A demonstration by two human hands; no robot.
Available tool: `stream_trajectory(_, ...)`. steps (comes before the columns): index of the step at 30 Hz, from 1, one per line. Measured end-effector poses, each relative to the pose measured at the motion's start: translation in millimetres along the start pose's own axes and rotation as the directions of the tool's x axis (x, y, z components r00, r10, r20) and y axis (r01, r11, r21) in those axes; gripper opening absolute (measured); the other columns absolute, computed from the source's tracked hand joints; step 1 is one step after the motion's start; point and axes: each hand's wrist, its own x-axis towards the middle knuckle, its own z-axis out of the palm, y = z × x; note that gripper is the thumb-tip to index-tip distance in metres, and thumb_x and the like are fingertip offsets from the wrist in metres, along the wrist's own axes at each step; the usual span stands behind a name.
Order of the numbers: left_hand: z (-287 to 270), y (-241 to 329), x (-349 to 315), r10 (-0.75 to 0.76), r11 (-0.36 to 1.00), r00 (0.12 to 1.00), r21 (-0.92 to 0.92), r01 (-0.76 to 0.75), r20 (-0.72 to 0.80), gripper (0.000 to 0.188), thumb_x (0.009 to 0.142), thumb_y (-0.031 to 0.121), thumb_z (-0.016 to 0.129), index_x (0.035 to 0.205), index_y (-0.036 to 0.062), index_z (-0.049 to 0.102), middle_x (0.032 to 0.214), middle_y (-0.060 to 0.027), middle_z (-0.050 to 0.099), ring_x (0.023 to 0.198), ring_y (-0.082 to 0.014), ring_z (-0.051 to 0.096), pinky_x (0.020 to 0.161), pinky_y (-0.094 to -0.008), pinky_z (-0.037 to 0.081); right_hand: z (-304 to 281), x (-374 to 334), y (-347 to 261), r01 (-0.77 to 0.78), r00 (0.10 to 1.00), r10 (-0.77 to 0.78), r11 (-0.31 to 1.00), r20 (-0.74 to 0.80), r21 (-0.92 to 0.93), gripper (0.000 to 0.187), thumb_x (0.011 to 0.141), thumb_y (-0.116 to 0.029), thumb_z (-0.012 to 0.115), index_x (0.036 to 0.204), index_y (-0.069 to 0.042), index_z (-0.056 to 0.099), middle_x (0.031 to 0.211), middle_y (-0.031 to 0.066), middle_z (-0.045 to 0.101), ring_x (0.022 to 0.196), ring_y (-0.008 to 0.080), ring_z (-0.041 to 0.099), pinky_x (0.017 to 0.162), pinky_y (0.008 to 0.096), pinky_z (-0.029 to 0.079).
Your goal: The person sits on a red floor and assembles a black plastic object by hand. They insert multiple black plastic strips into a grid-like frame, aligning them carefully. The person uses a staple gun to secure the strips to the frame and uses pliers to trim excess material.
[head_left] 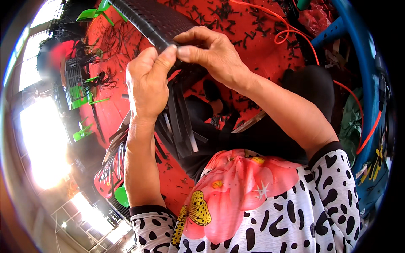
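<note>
Fingers point(170, 53) of my left hand point(147, 84) and right hand point(221, 57) pinch narrowly, tips nearly touching, at the near end of the dark woven panel point(166, 23); its long edge runs forward and leftward from them, above the red floor point(289, 55), my right hand nearer its weave.

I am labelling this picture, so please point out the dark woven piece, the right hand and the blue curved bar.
Dark woven piece point(166, 23), head view: its flat woven side.
Right hand point(221, 55), head view: back of the hand.
Blue curved bar point(363, 42), head view: its upper stretch.
</note>
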Motion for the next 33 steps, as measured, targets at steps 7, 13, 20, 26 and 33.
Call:
stream_trajectory(7, -14, -15, -5, -0.125, 0.984, 0.991, -0.124, 0.129, 0.040, 0.024, 0.096, 0.020, 0.055, 0.082, 0.0026, 0.065, 0.062, 0.0061, 0.052, 0.051, -0.0007, 0.043, 0.046, -0.0196, 0.032, 12, 2, -4, -0.095, 0.995, 0.095, 0.995, -0.011, 0.019, 0.043, 0.076, -0.030, 0.077, 0.099, 0.004, 0.064, 0.085, 0.0094, 0.065, 0.080, 0.0133, 0.061, 0.072, 0.0263, 0.049)
stream_trajectory(13, -22, -13, -25, -0.053, 0.993, 0.999, -0.104, 0.054, 0.015, 0.020, 0.091, 0.014, 0.060, 0.077, 0.0003, 0.060, 0.063, 0.0000, 0.055, 0.053, -0.0054, 0.047, 0.048, -0.0219, 0.037, 12, -5, -3, -0.134, 0.991, 0.134, 0.991, 0.019, 0.013, 0.045, 0.074, -0.030, 0.078, 0.100, 0.003, 0.063, 0.088, 0.0067, 0.062, 0.079, 0.0118, 0.059, 0.071, 0.0254, 0.048)
stream_trajectory(20, -39, -13, -25, 0.528, 0.632, 0.821, 0.544, -0.552, 0.218, 0.023, 0.078, 0.010, 0.069, 0.071, 0.0022, 0.049, 0.072, -0.0123, 0.049, 0.060, -0.0310, 0.052, 0.052, -0.0384, 0.042, 7, -5, 2, -0.059, 0.996, 0.059, 0.998, 0.069, -0.004, 0.032, 0.084, -0.028, 0.068, 0.099, 0.000, 0.065, 0.089, 0.0038, 0.062, 0.080, 0.0113, 0.059, 0.074, 0.0265, 0.048)
stream_trajectory(26, -55, 6, -27, 0.266, 0.704, 0.869, 0.532, -0.470, 0.417, 0.022, 0.080, 0.008, 0.065, 0.071, 0.0020, 0.046, 0.070, -0.0154, 0.049, 0.062, -0.0367, 0.052, 0.053, -0.0438, 0.040, 3, 37, -36, 0.357, 0.933, -0.354, 0.884, 0.067, -0.303, 0.032, 0.081, -0.026, 0.069, 0.102, -0.002, 0.065, 0.092, 0.0088, 0.066, 0.086, 0.0165, 0.064, 0.074, 0.0284, 0.049)
stream_trajectory(33, -88, 8, -17, 0.201, 0.776, 0.802, 0.409, -0.480, 0.562, 0.011, 0.076, 0.003, 0.062, 0.072, -0.0012, 0.053, 0.077, -0.0178, 0.055, 0.075, -0.0350, 0.057, 0.067, -0.0415, 0.045, 53, 90, -51, 0.876, 0.480, -0.516, 0.245, 0.709, -0.414, 0.018, 0.074, -0.015, 0.067, 0.090, -0.006, 0.064, 0.089, 0.0070, 0.064, 0.091, 0.0259, 0.059, 0.088, 0.0394, 0.043)
